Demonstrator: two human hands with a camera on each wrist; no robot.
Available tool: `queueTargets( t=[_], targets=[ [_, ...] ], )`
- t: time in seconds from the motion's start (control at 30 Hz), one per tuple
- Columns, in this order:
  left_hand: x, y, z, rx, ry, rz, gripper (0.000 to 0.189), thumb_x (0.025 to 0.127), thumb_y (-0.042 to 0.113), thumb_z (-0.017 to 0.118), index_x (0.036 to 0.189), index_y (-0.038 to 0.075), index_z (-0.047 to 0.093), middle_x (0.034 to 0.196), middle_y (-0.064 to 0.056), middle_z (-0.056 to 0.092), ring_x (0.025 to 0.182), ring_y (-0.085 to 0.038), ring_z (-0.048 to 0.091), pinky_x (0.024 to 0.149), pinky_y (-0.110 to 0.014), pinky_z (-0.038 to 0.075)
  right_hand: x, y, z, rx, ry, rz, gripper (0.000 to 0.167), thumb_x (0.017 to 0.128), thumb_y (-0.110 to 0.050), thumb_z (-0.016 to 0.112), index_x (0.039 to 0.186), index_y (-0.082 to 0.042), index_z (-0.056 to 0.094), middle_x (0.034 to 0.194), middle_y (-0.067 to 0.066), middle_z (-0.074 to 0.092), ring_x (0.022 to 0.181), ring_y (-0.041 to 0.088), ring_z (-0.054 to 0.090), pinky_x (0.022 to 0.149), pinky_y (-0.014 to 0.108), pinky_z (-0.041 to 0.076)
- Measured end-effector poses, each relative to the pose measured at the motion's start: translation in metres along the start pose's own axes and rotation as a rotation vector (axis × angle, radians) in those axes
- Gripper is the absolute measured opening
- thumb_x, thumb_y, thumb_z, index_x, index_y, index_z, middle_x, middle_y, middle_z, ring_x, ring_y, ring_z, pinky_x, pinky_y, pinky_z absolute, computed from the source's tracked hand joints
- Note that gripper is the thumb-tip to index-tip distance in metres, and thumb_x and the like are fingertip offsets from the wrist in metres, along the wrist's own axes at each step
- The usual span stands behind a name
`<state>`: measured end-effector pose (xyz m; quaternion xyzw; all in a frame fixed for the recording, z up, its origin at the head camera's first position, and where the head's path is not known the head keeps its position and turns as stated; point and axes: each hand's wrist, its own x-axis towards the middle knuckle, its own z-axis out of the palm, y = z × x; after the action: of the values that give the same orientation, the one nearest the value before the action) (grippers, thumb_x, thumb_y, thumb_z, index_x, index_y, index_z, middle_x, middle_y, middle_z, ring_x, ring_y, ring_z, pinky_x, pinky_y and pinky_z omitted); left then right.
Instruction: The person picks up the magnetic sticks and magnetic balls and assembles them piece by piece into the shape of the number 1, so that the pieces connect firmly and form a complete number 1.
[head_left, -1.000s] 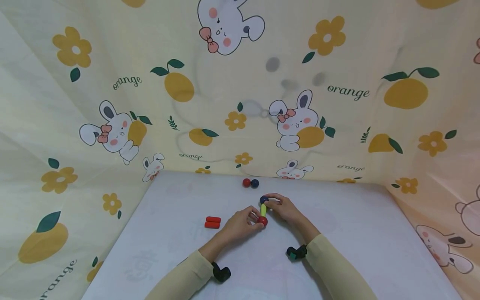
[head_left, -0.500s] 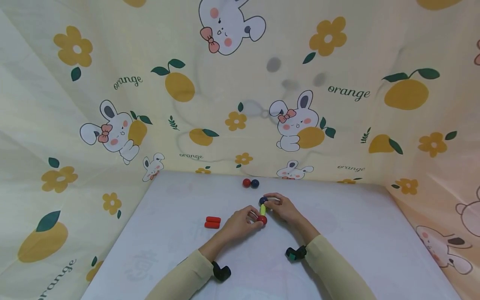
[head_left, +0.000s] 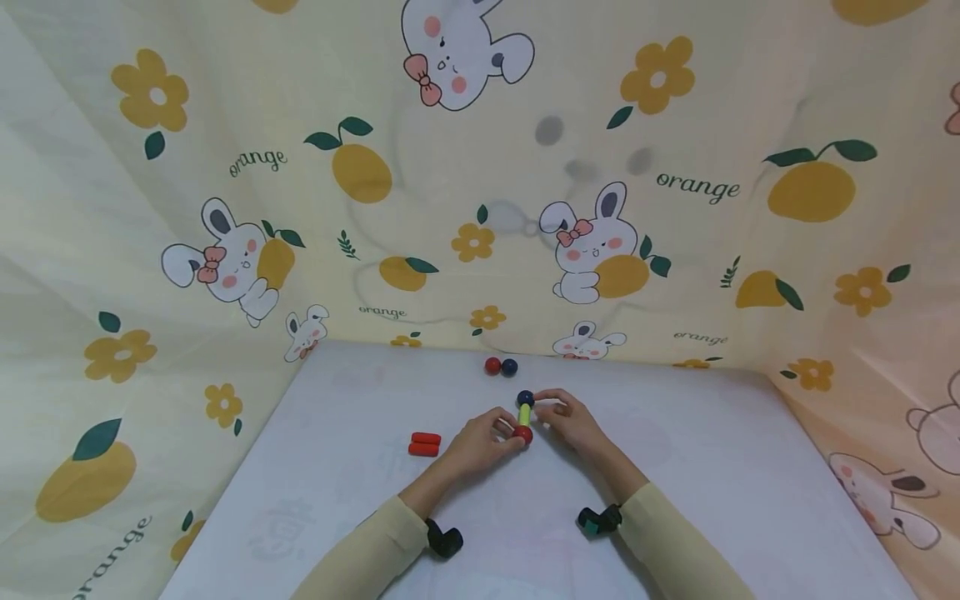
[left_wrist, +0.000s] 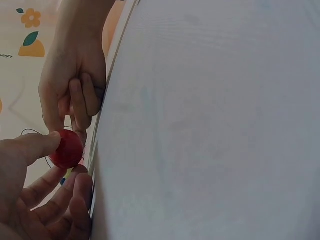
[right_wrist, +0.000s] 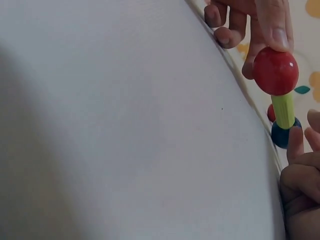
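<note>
Three joined pieces form one row: a red ball (head_left: pixel 522 435), a yellow-green rod (head_left: pixel 525 414) and a dark blue ball (head_left: pixel 525 398) at the far end. My left hand (head_left: pixel 480 446) pinches the red ball between thumb and fingers, as the left wrist view shows with the red ball (left_wrist: pixel 69 150) close up. Beside the blue ball is my right hand (head_left: pixel 577 425), its index fingertip right at that ball and its thumb apart from it. The right wrist view shows the rod (right_wrist: pixel 284 111) running from red ball to blue ball (right_wrist: pixel 280 136).
Two red rods (head_left: pixel 424 444) lie side by side on the white table (head_left: pixel 360 517), left of my left hand. Another red ball (head_left: pixel 492 366) and a second dark blue ball (head_left: pixel 509 367) sit together near the back edge. A printed curtain (head_left: pixel 450 167) stands behind the table.
My right thumb and fingers have loosened from the dark blue ball and drawn slightly right. The joined pieces have shifted a little away from me, with my left hand still holding the red ball.
</note>
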<state>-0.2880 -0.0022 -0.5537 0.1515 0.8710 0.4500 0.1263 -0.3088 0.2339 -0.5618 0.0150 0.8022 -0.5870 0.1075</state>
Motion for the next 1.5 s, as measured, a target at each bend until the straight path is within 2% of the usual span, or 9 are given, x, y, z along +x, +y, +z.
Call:
queueTargets(
  t=[0.23,0.4,0.63,0.9,1.5],
  targets=[
    [0.001,-0.001,-0.002,-0.008,0.009,0.004,0.028,0.097,0.040,0.081,0.116,0.026,0.065,0.108,0.004,0.074,0.107,-0.020,0.070,0.095,-0.050,0.058,-0.005,0.006,-0.002,-0.051,-0.056,-0.022,0.033,0.107,-0.031,0.069,0.139,-0.024,0.067,0.124,0.006,0.073,0.111,0.025,0.063,0.090,0.035,0.048],
    [0.003,-0.002,-0.002,-0.026,0.006,0.012,0.027,0.098,0.038,0.081,0.117,0.025,0.066,0.110,0.001,0.075,0.110,-0.023,0.070,0.097,-0.053,0.057,-0.010,0.009,-0.003,-0.057,-0.105,-0.074,0.034,0.107,-0.029,0.069,0.140,-0.021,0.066,0.119,0.008,0.071,0.103,0.025,0.060,0.084,0.034,0.047],
    [0.006,-0.001,-0.001,-0.005,0.007,0.001,0.028,0.098,0.039,0.080,0.118,0.026,0.066,0.112,0.001,0.075,0.110,-0.022,0.069,0.097,-0.052,0.056,-0.017,0.008,-0.005,-0.068,-0.163,-0.143,0.039,0.108,-0.027,0.068,0.145,-0.015,0.062,0.128,0.012,0.073,0.108,0.025,0.060,0.085,0.037,0.044],
    [0.007,-0.002,0.000,-0.023,0.010,0.003,0.030,0.099,0.039,0.080,0.120,0.024,0.066,0.113,0.001,0.074,0.109,-0.022,0.068,0.097,-0.051,0.057,-0.020,0.007,-0.005,-0.091,-0.181,-0.127,0.040,0.105,-0.033,0.072,0.143,-0.022,0.065,0.125,0.006,0.074,0.116,0.027,0.060,0.088,0.039,0.044],
    [0.007,-0.001,0.001,-0.010,0.038,0.027,0.031,0.099,0.041,0.079,0.117,0.022,0.064,0.110,0.005,0.073,0.103,-0.017,0.065,0.092,-0.046,0.057,-0.019,0.006,-0.002,-0.131,-0.203,-0.141,0.039,0.104,-0.035,0.074,0.141,-0.026,0.067,0.132,0.007,0.074,0.128,0.033,0.062,0.089,0.041,0.052]
  ],
)
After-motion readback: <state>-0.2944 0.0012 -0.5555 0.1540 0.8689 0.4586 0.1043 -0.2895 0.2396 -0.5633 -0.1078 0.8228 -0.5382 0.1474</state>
